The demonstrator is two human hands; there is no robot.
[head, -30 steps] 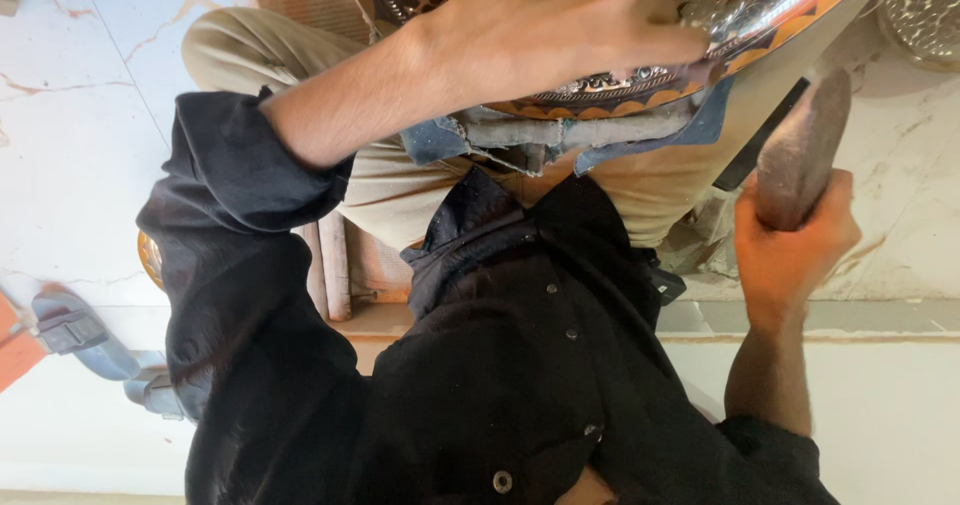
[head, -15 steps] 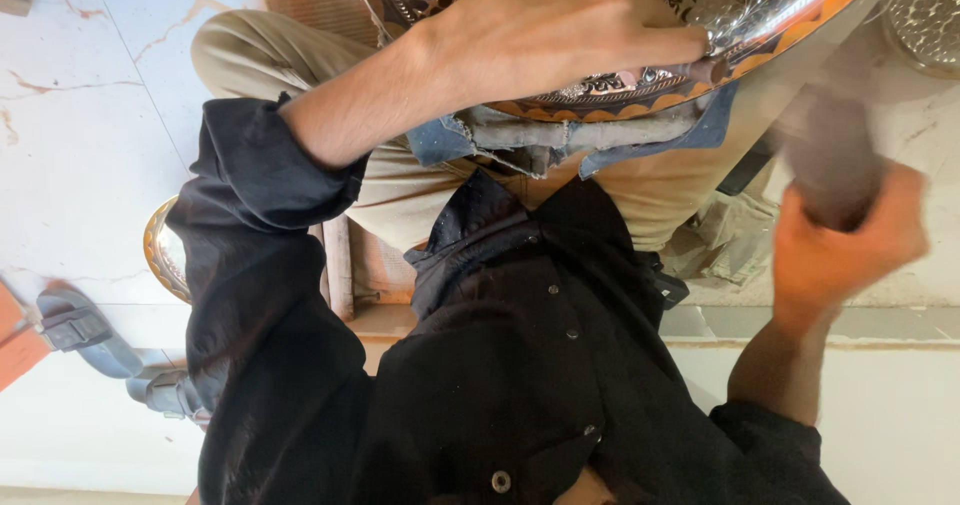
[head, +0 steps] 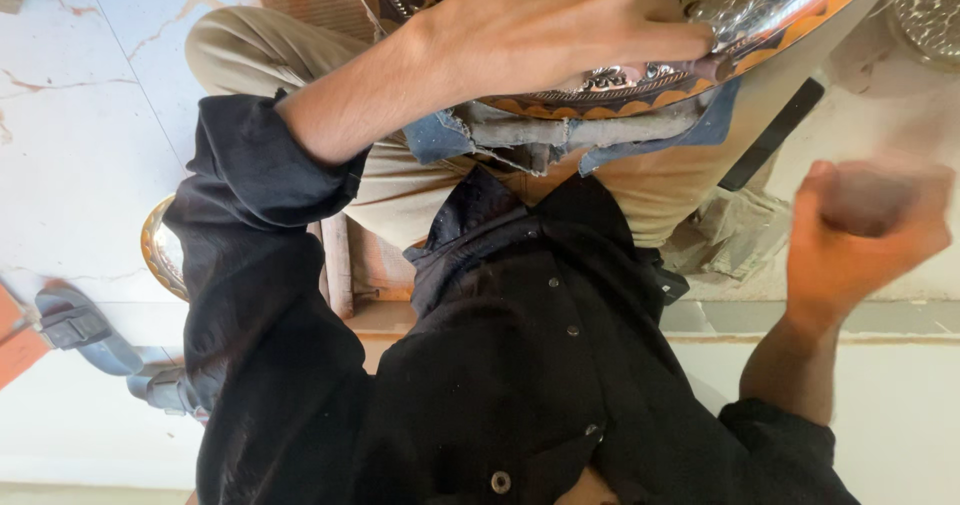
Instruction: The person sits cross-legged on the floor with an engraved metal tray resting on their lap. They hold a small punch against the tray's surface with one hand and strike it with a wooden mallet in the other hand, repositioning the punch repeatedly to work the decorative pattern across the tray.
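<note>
On the person's lap, across the tan trousers [head: 640,180], lies the big round embossed metal tray with its orange scalloped rim [head: 770,35], padded underneath by a frayed strip of blue denim cloth [head: 560,135]. The left hand [head: 560,25] is spread flat over the tray's near edge, fingers pressing down on the metalwork and pinning it, just as it did a moment ago. The right hand [head: 860,230] has moved: half a second back it was higher and close beside the tray, and now it sits lower and farther out from the rim, blurred by its swing. It is closed in a fist around a dark wooden handle [head: 865,200], of which only the butt shows. Beside the tray's right rim, a flat black bar [head: 770,135] leans against the trousers.
</note>
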